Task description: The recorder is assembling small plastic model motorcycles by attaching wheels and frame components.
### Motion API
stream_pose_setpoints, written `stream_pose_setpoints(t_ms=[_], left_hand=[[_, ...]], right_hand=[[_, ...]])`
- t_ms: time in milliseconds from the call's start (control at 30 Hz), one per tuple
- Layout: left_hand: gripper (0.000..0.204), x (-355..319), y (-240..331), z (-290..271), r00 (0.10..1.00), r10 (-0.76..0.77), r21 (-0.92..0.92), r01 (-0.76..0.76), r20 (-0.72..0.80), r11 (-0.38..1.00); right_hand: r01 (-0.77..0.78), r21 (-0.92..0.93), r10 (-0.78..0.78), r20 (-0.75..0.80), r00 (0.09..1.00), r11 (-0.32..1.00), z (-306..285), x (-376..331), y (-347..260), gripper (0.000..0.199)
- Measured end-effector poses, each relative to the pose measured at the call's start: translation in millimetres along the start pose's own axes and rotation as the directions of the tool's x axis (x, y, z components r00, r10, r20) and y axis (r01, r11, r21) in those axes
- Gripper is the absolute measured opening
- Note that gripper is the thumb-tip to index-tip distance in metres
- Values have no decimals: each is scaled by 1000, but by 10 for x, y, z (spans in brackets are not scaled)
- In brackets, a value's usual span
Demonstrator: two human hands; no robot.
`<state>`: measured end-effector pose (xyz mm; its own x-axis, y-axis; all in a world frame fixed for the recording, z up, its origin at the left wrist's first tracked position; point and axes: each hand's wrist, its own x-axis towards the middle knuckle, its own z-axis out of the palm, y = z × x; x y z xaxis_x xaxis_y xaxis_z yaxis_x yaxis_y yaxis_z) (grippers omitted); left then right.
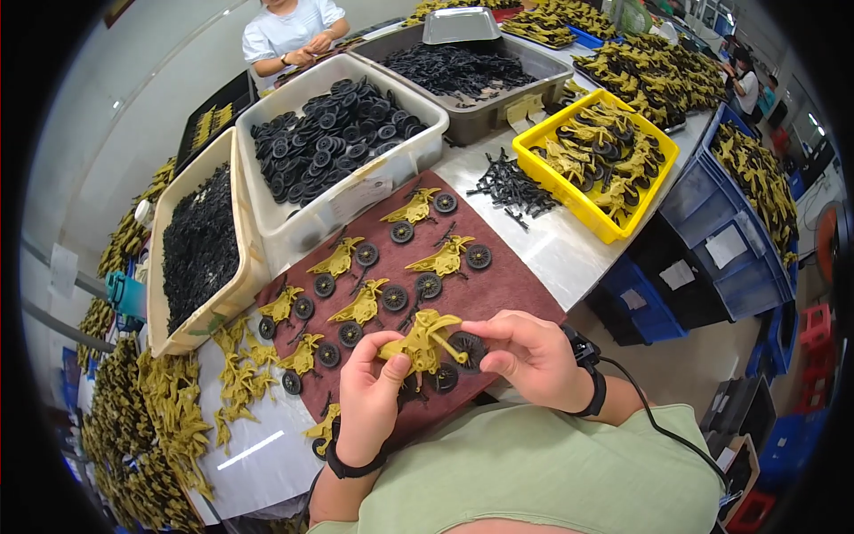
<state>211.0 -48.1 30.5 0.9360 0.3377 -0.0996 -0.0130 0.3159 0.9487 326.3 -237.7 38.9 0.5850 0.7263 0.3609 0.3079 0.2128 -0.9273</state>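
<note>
Pinching yellow bike body (420, 345) in left grip (372, 393), black fork-end wheel (475, 345) in right grip (532, 358), over maroon cloth (520, 292) bearing seemingly unjoined sets (359, 307).

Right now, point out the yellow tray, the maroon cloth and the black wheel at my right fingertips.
Yellow tray (569, 201), head view: its near outer wall.
Maroon cloth (511, 280), head view: a bare patch toward its right.
Black wheel (471, 348), head view: its spoked face.

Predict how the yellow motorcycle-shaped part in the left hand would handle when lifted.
The yellow part seems light, pinched between left fingers. It looks stiff: its fork juts out straight. That slender fork might snap if forced.
</note>
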Motion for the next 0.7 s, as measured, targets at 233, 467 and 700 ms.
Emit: stream_pose_setpoints(t_ms=[233,467,700], left_hand=[[25,76,57,24,903,383,733,-394,196,555],[22,-85,215,-395,882,464,837,-316,85,447],[27,-590,354,-1859,773,615,967,247,-155,-67]], right_hand=[[-196,-53,190,-102,977,979,6,-14,329,37],[-481,-143,433,-274,859,865,-463,-5,604,32],[-323,-781,60,-347,936,535,-471,6,748,40]])
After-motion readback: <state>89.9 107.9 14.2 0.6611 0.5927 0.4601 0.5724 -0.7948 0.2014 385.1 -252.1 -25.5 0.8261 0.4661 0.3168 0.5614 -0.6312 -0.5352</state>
